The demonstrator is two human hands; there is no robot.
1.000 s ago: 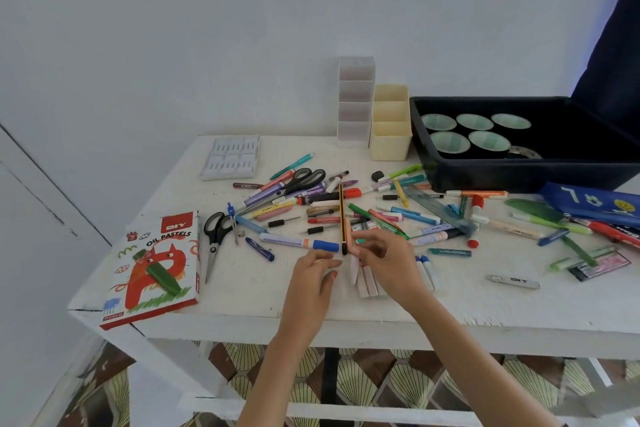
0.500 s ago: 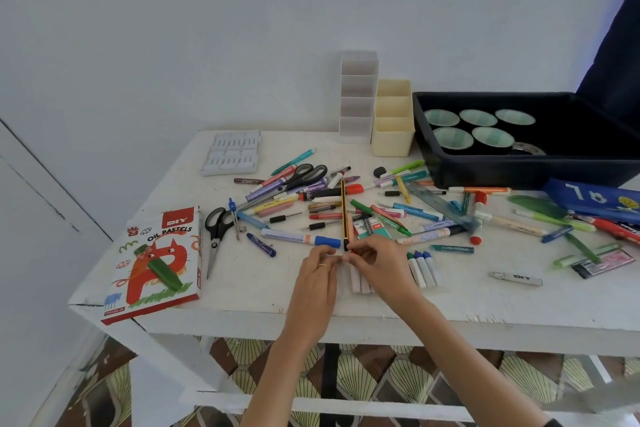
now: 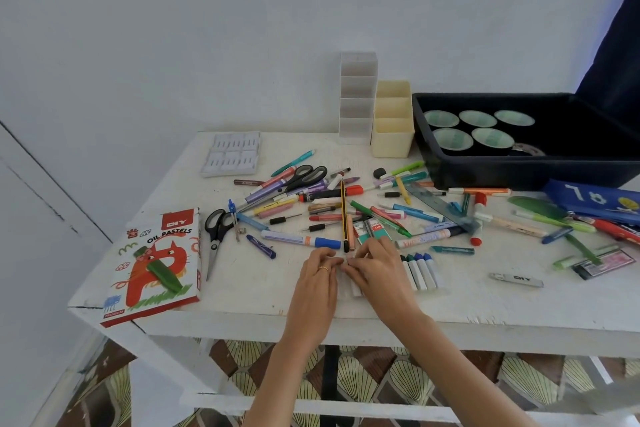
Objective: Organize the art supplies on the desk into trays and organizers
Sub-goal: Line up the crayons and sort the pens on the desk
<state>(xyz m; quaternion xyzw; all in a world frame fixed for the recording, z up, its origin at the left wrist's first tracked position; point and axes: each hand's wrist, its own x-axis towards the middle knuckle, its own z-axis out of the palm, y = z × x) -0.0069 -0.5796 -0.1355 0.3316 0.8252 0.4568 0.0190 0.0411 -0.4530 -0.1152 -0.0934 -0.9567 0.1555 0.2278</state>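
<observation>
I see a white desk (image 3: 242,295) over a floor (image 3: 381,381) with a brown and cream fan pattern. The oil pastels box (image 3: 154,263) is white with a red edge and an orange-red cat. One pencil (image 3: 343,215) has yellow and black stripes. The tray (image 3: 519,173) is black. Beside the cream organizer (image 3: 393,135) is the white organizer (image 3: 357,94). The pastels (image 3: 420,270) have white wrappers with green and blue tips. The pencil case (image 3: 595,201) is blue.
</observation>
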